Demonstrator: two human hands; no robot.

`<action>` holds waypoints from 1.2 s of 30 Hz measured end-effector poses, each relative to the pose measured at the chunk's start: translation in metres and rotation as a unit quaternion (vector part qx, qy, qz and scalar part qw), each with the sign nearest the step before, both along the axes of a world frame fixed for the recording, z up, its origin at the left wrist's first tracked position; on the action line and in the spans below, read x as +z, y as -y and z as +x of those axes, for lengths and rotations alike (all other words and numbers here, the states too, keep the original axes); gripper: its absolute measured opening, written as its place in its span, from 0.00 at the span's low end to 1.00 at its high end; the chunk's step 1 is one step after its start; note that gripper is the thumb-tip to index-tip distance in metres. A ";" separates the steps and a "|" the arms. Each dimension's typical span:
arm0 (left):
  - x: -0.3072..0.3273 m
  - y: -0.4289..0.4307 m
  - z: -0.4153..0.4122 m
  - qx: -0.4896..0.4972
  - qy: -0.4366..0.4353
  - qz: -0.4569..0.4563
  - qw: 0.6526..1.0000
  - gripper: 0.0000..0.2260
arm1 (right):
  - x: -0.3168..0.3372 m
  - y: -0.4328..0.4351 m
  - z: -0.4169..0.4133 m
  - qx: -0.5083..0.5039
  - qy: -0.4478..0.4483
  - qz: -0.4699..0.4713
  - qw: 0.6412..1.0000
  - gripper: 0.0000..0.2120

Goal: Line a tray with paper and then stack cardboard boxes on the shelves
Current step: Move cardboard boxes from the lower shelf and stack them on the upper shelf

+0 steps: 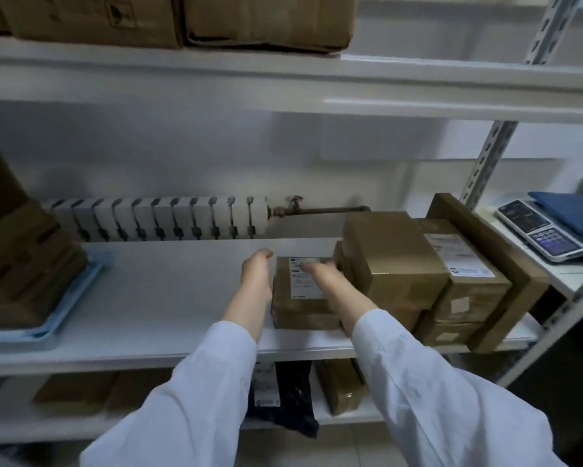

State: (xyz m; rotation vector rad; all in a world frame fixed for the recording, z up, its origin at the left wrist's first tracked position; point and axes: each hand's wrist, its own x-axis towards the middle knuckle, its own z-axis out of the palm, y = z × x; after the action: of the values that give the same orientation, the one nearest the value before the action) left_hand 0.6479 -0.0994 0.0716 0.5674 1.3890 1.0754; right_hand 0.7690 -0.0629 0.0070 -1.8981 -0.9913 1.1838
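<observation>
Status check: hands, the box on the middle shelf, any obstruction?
Left hand open beside small labelled box. Right hand flat on top. Box on shelf, against stacked boxes. Nothing blocking.

Open shelf board (pixel 169 284) between tray (pixel 64 318) and small box (pixel 303 298) — passable; blocked rightward by stacked boxes (pixel 418 264), overhead by upper shelf (pixel 283 82).

small box (pixel 303 294): matt brown cardboard, white paper label on top, tape bands faintly glossy. larger boxes (pixel 394 254) beside it: same dull cardboard, smooth. middle shelf (pixel 169 284): white painted surface, smooth, slight sheen. upright post (pixel 485 156): perforated pale metal. tray (pixel 47 328): light blue plastic, smooth. sleeves (pixel 195 399): white cloth, creased. radiator (pixel 158 217): white painted metal.
</observation>
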 end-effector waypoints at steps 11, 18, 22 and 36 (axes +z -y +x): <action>-0.073 0.006 0.013 -0.105 -0.047 -0.110 0.987 0.25 | -0.018 0.022 0.004 -0.041 -0.021 -0.065 0.997 0.34; -0.093 0.004 0.016 -0.030 -0.029 -0.105 0.994 0.39 | -0.003 0.035 0.010 -0.047 -0.050 -0.029 0.997 0.34; -0.085 0.002 0.016 0.056 0.106 -0.097 0.988 0.33 | 0.014 0.038 0.007 -0.025 -0.040 0.017 0.999 0.31; -0.026 0.017 0.043 0.055 0.363 0.020 0.930 0.17 | 0.094 0.061 0.079 -0.175 0.231 0.222 0.931 0.20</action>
State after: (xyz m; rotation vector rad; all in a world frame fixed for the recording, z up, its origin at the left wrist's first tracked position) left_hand 0.6908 -0.1169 0.0458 0.0842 0.7496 1.2373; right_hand 0.8483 -0.1240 0.1014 -1.8988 -0.9973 0.2706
